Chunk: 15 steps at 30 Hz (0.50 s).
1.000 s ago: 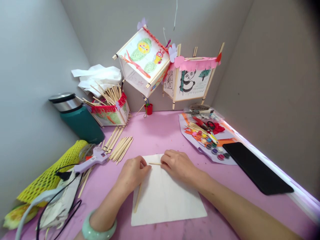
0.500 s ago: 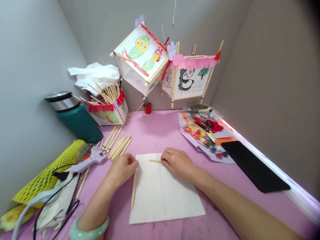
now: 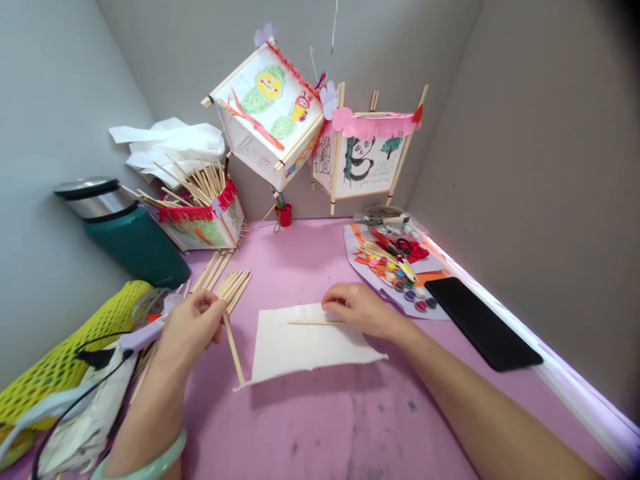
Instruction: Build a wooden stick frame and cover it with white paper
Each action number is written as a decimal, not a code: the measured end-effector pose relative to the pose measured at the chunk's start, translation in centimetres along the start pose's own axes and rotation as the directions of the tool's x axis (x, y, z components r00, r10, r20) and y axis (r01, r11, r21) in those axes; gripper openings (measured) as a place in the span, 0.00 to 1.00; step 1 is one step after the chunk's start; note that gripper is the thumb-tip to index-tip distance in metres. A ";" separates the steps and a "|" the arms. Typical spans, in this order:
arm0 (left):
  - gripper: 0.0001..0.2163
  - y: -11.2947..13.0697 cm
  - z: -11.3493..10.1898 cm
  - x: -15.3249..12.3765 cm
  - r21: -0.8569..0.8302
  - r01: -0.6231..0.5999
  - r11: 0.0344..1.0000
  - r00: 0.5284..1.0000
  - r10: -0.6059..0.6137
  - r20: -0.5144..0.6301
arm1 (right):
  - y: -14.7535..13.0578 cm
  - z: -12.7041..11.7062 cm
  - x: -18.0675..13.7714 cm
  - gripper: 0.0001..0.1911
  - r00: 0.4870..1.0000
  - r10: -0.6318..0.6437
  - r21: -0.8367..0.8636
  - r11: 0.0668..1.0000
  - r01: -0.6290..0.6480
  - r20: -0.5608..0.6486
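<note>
At the left edge of the pink table [image 3: 325,427] a yellow foam net [image 3: 65,347], a green flask [image 3: 130,233] and a glue gun [image 3: 135,339] are seen, with a bundle of loose sticks [image 3: 227,283] laid just beyond. The left hand [image 3: 193,327] is raised a little above the table near its left edge, and its fingers are closed around the upper end of a stick [image 3: 233,347]. This stick is held tilted: its long axis runs from the hand down and to the right, towards the near edge, and its lower tip meets the near left corner of a sheet of paper [image 3: 300,347]. Whether the two are joined there cannot be told.

The sheet is spread at the middle of the table, its near left corner slightly lifted. A second stick [image 3: 313,323] is laid flat along its far edge, with the long axis running left to right and the free end pointing left. Its right end is covered by the right hand [image 3: 360,310], which is set palm down with the fingers loosely bent; whether the stick is pinched or only pressed cannot be told.

So far one stick is placed on the sheet; the other is not yet laid flat, and the remaining edges are bare.

Towards the right edge, paint pots [image 3: 407,293] and a black phone [image 3: 483,323] are laid.
</note>
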State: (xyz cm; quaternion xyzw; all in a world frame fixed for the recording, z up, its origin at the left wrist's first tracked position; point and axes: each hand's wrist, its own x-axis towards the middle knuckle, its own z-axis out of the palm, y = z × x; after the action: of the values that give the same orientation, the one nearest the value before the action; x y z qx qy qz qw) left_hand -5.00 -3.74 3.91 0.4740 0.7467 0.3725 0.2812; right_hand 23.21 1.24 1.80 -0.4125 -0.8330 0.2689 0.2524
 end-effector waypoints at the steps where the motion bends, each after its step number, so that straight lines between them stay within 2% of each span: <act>1: 0.05 -0.2 0.0 0.0 0.018 -0.003 1.000 0.996 0.001 0.086 | -0.4 0.4 -0.1 0.08 0.997 -0.039 0.010 0.999 0.038 0.066; 3: 0.05 -0.6 0.4 -0.1 0.063 -0.033 0.997 0.970 0.017 0.243 | -1.3 0.8 -0.5 0.06 0.963 -0.111 0.074 0.993 0.096 0.244; 4: 0.05 -0.8 0.7 -0.1 0.078 -0.053 0.996 0.957 0.028 0.287 | -1.7 1.0 -0.8 0.08 0.927 -0.141 0.109 0.988 0.109 0.348; 6: 0.05 -1.1 1.1 -0.1 0.082 -0.075 0.994 0.948 0.045 0.317 | -2.4 1.0 -1.2 0.13 0.822 -0.181 0.141 0.982 0.123 0.540; 8: 0.05 -1.4 1.1 0.0 0.045 -0.064 0.997 0.953 0.047 0.299 | -2.8 1.0 -1.6 0.14 0.737 -0.180 0.112 0.984 0.141 0.651; 10: 0.04 -1.4 0.6 0.3 -0.032 -0.041 0.999 0.975 0.047 0.217 | -3.1 0.9 -1.8 0.15 0.718 -0.156 0.062 0.986 0.156 0.679; 12: 0.03 -1.2 -0.1 0.5 -0.153 -0.069 0.986 0.997 0.071 0.010 | -3.4 0.8 -2.0 0.16 0.720 -0.122 0.020 0.989 0.148 0.684; 14: 0.05 -0.7 -0.6 0.4 -0.277 -0.147 0.950 0.978 0.098 -0.182 | -3.5 0.6 -2.1 0.15 0.707 -0.116 0.029 0.991 0.133 0.698; 15: 0.06 -0.4 -0.6 0.2 -0.328 -0.173 0.929 0.973 0.109 -0.204 | -3.3 0.4 -2.0 0.15 0.694 -0.131 0.072 0.991 0.113 0.708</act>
State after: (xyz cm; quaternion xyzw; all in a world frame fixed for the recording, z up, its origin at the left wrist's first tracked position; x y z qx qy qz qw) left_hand -5.77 -3.81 3.96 0.4343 0.6567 0.5580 0.2623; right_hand 22.21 -2.23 3.31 -0.2180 -0.8881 0.3992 -0.0660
